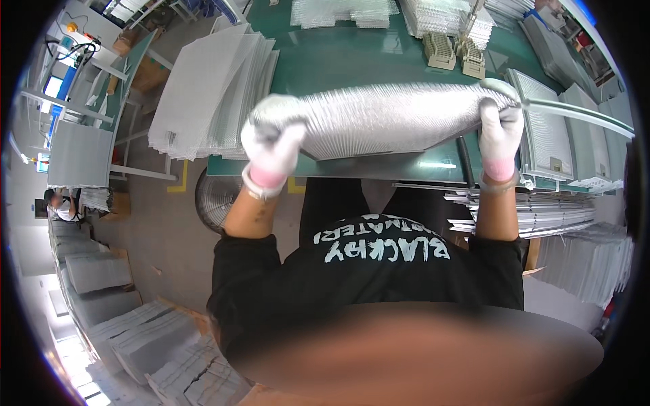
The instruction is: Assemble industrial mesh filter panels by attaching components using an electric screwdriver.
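Note:
Between my two gloved hands stretches a silvery pleated mesh sheet (399, 118), held up over the front of the green worktable (325, 64). My left hand (274, 135), in a white glove with a pink cuff, is closed around the sheet's left end. At the right end my right hand (500, 125), gloved alike, grips with the thumb on the near face and the fingers behind. The sheet bows slightly, with its lower edge close to the tabletop; whether it touches the table I cannot tell.
A fanned stack of white sheets (210, 95) overhangs the table's left side. Further back are pleated stacks (443, 20) and two beige slotted blocks (440, 51). Framed panels (542, 128) stand at the right. A round fan (211, 199) is on the floor; a person (64, 205) is far left.

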